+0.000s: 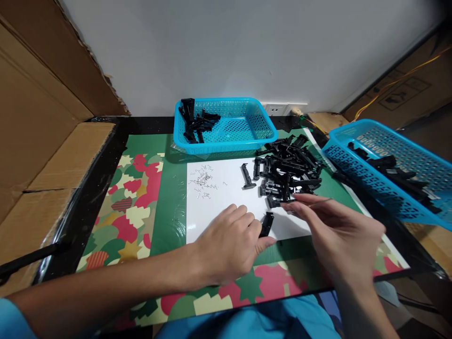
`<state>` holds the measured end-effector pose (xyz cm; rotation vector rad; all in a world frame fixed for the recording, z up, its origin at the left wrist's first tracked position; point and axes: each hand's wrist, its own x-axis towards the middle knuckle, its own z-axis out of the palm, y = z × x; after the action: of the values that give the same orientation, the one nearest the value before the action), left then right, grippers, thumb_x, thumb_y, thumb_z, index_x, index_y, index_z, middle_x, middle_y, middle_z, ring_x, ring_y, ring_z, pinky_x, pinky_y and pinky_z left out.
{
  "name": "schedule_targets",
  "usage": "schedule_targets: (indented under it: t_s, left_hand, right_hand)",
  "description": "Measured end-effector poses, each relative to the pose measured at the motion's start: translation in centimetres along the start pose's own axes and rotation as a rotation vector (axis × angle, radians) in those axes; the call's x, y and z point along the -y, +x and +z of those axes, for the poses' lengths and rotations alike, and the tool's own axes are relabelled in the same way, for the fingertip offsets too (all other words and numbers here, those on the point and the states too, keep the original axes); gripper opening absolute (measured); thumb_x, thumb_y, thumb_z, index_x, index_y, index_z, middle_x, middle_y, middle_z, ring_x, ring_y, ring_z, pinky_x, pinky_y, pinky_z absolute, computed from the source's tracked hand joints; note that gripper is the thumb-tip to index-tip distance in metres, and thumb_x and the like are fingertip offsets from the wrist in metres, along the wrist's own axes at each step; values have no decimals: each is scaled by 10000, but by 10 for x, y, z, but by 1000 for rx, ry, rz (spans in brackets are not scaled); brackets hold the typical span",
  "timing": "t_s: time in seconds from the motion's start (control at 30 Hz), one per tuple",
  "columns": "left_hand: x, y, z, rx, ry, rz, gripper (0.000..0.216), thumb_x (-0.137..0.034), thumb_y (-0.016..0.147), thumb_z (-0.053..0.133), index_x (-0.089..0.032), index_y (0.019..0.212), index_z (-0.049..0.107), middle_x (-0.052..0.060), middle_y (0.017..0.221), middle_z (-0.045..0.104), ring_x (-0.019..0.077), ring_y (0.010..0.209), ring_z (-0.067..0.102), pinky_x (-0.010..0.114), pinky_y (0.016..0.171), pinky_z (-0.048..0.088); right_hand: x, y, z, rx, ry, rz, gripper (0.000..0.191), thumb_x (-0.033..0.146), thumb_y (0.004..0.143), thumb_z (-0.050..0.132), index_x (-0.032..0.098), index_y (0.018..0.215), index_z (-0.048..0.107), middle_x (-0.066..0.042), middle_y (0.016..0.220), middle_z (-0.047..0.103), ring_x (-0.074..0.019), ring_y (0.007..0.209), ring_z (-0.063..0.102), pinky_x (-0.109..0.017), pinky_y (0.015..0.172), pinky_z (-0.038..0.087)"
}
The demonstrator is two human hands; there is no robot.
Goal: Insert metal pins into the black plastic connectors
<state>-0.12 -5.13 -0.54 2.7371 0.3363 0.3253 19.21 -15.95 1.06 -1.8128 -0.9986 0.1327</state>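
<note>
My left hand (pixel 231 242) is closed around a black plastic part (pixel 267 224), whose upper end sticks out above the thumb. Beside it on the right, my right hand (pixel 335 230) pinches a thin metal tool (pixel 319 203) that looks like tweezers, its tip near the left hand's part. Behind the right fingertips lies a heap of similar black plastic parts (pixel 289 162), partly on a white sheet (pixel 226 209). One loose black part (pixel 247 177) lies left of the heap. Small bent wire pieces (pixel 204 180) are scattered on the sheet's left side.
A blue basket (pixel 226 148) with several black parts at its left end stands against the wall. Another blue basket (pixel 384 188) holding black parts is at the right. Patterned paper (pixel 130 207) covers the table. Cardboard (pixel 38 113) stands on the left; a wall socket (pixel 276 109) is behind.
</note>
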Motion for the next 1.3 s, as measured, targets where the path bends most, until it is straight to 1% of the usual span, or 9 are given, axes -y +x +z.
schedule_targets:
  t_s: [0.07,0.17,0.3,0.4,0.53,0.77,0.93,1.1,1.3]
  left_hand:
    - [0,0,0,2,5,-2,516,-432,1191,312,-160,903,643,79,871,656,255,829,538,401,762,366]
    - [0,1,0,-5,12,6,514,-425,1190,314,-158,906,649,84,866,665,264,833,549,410,764,383]
    - [0,2,-1,-8,4,7,530,-435,1190,300,-152,922,658,97,889,679,270,843,558,416,760,397]
    - [0,1,-1,-1,3,7,546,-444,1191,288,-151,919,660,98,887,681,269,836,556,419,758,397]
    - [0,1,-3,-6,8,12,557,-439,1193,277,-149,913,661,92,875,680,267,832,554,421,761,397]
    - [1,1,-1,0,33,11,528,-425,1188,305,-151,911,663,93,877,676,271,832,553,425,767,399]
    - [1,0,-1,-13,47,24,494,-396,1181,327,-150,912,660,92,878,666,269,822,548,422,768,390]
    - [0,1,0,21,66,18,475,-392,1173,347,-155,905,660,97,885,673,275,836,548,427,759,379]
    - [0,0,-1,35,52,24,498,-376,1181,315,-154,899,659,101,889,684,267,832,552,426,775,379]
  right_hand:
    - [0,2,8,26,78,108,136,383,897,889,248,896,868,-44,867,854,-232,733,815,-334,682,672]
    - [-1,5,16,69,164,151,172,387,890,889,223,855,851,-51,832,849,-217,704,816,-293,656,672]
    - [-2,5,22,117,186,141,182,359,888,891,213,801,827,-59,859,850,-206,710,812,-270,648,661]
    - [-2,4,22,123,175,127,185,348,897,883,214,785,821,-59,863,848,-202,702,807,-270,636,653]
    - [-4,3,21,119,181,143,169,359,910,871,219,824,834,-60,852,848,-209,701,808,-285,646,654]
    - [-4,3,22,124,174,123,169,341,908,872,214,806,827,-53,834,846,-201,700,811,-264,642,647]
    - [-4,2,21,141,156,107,157,335,900,883,215,817,824,-55,847,848,-213,718,814,-281,644,651]
    - [-5,0,21,160,162,117,175,355,899,886,210,822,824,-61,849,852,-230,731,822,-292,635,643]
    - [-11,-1,22,157,151,115,188,378,891,897,203,859,838,-61,852,852,-226,732,812,-302,658,629]
